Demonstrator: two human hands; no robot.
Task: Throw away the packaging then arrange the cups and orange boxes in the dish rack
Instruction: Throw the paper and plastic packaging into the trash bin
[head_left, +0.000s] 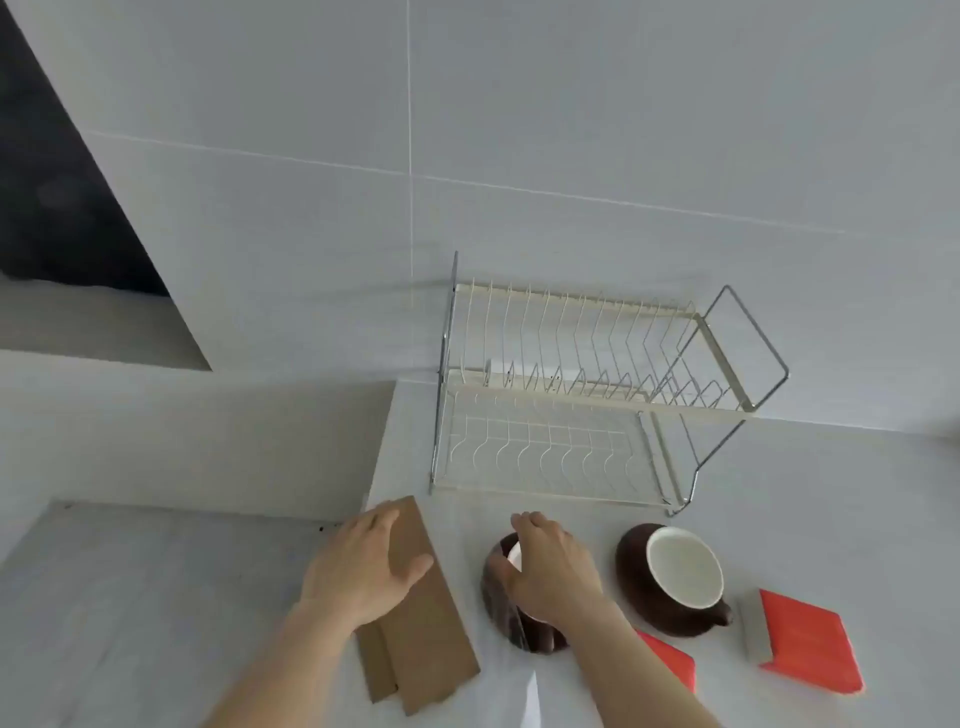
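Flat brown cardboard packaging (426, 629) lies near the counter's left edge, and my left hand (363, 566) rests on its upper end with fingers spread. My right hand (550, 566) grips a brown cup (498, 597) with a white inside, covering most of it. A second brown cup (675, 582) stands free to the right. One orange box (805, 639) lies at the far right; another orange box (672, 662) shows partly behind my right forearm. The two-tier wire dish rack (587, 410) stands behind them against the wall, with nothing in it.
The white counter (831, 493) ends at a left edge beside the packaging, with a lower grey surface (156, 597) beyond it. Grey tiled wall (519, 130) rises behind the rack. A dark opening (52, 182) lies far left.
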